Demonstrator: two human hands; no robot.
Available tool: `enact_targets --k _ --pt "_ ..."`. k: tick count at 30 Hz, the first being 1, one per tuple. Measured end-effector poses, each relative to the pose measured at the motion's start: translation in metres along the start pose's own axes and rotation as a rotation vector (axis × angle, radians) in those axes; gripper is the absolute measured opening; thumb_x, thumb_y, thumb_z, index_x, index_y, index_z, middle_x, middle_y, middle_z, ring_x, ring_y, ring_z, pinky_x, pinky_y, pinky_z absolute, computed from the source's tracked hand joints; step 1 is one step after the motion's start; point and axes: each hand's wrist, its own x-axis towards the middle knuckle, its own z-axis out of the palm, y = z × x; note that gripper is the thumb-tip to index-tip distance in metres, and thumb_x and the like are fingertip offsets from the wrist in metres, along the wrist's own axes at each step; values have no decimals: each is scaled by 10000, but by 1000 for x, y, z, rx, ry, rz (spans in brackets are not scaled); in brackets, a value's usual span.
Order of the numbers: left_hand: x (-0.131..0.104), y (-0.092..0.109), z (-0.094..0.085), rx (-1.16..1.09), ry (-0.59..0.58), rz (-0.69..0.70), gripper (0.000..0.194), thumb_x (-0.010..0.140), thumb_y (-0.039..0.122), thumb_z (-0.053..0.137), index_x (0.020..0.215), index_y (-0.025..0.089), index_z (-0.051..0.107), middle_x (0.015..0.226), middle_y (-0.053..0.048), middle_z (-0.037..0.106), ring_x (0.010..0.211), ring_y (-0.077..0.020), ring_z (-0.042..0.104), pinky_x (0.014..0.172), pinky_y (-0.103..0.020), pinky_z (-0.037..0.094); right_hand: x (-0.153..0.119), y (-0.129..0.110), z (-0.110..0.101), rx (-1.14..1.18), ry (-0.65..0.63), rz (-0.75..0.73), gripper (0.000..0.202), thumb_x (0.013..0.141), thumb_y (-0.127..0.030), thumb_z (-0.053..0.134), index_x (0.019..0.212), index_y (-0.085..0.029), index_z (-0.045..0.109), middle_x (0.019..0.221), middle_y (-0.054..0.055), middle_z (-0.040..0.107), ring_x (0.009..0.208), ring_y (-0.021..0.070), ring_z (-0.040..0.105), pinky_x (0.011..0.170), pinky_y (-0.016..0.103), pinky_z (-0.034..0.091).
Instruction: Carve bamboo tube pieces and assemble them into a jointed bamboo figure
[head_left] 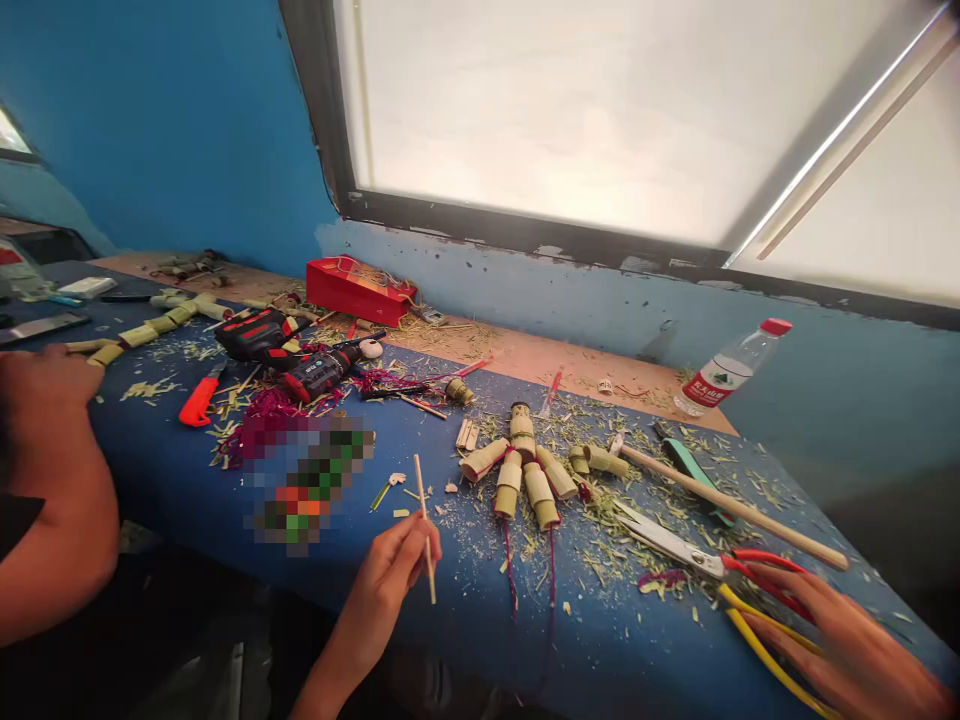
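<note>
My left hand (pixel 401 565) pinches a thin wooden stick (pixel 424 530) between thumb and fingers, holding it nearly upright above the table's front edge. At the right, my right hand (pixel 840 630) has its fingers at the red and yellow handles of a pair of scissors (pixel 675 545), whose blades point left over the shavings. Between my hands lies a figure of short bamboo tubes (pixel 538 490), joined with purplish-red string; two string ends hang toward the front edge. Small wood bits (pixel 396 480) are scattered just beyond the stick.
A long-handled mallet (pixel 735 505), a green tool (pixel 694 475) and a water bottle (pixel 724 375) stand or lie at the right. Left of centre are a cordless drill (pixel 322 372), a black-red battery tool (pixel 256 335), an orange knife (pixel 198 400) and a red box (pixel 360 290). Another person's arm (pixel 56 480) reaches in.
</note>
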Motion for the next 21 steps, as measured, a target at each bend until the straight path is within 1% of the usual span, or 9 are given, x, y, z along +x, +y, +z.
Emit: enact_targets --k 1,3,5,7,10,13,15,17,21 --pt "0 -1 -2 -1 5 -1 478 970 559 457 683 179 504 684 13 440 608 -126 378 552 -243 321 10 -11 -5 7 -58 -64 609 764 -796 504 947 -272 757 1007 124 768 885 324 737 784 445 584" --pt "0 -2 -5 6 9 -7 483 964 572 461 678 184 490 684 15 425 611 -129 375 555 -241 330 29 -43 -16 -30 -26 -105 579 869 -728 413 930 -256 744 1008 150 754 924 352 720 812 497 553" --pt "0 -4 -6 26 9 -10 474 961 581 462 716 181 530 705 10 451 624 -132 392 557 -240 336 50 -87 -23 -28 -9 -134 504 945 -608 381 1024 -241 718 1089 154 731 910 322 716 725 431 542" --pt "0 -6 -7 48 9 -8 469 962 588 459 758 179 566 725 6 472 632 -131 407 558 -238 339 75 -137 -25 31 -40 -242 412 994 -480 369 1046 -239 699 1114 137 717 859 263 711 721 372 522" --pt "-4 -8 -9 63 20 -20 457 954 603 473 849 179 605 717 19 447 624 -124 409 555 -229 346 116 -212 -14 128 -160 -457 329 1024 -286 365 1053 -222 687 1014 90 733 824 202 696 716 311 479" --pt "-12 -9 -11 63 47 -41 453 928 614 525 1081 196 610 696 38 430 614 -123 418 541 -218 358 150 -270 4 86 -287 -639 277 943 -118 455 1037 -204 702 963 66 748 789 181 676 635 282 400" --pt "-18 -8 -12 50 103 -59 510 900 605 581 1231 217 562 694 42 453 628 -130 455 549 -211 390 160 -297 17 72 -314 -701 278 890 -68 507 1017 -205 713 951 58 749 767 161 655 613 278 359" --pt "-24 -7 -13 8 155 -84 585 852 597 647 1298 236 534 697 43 494 650 -140 507 597 -216 459 160 -316 27 66 -342 -773 305 849 -51 548 1048 -220 705 956 42 740 770 143 635 604 279 333" --pt "-28 -14 -18 -81 184 -165 599 733 622 723 1187 249 609 759 10 637 735 -194 629 716 -270 570 147 -331 36 62 -383 -856 262 844 -92 586 1023 -250 693 931 7 721 738 114 597 584 283 300"
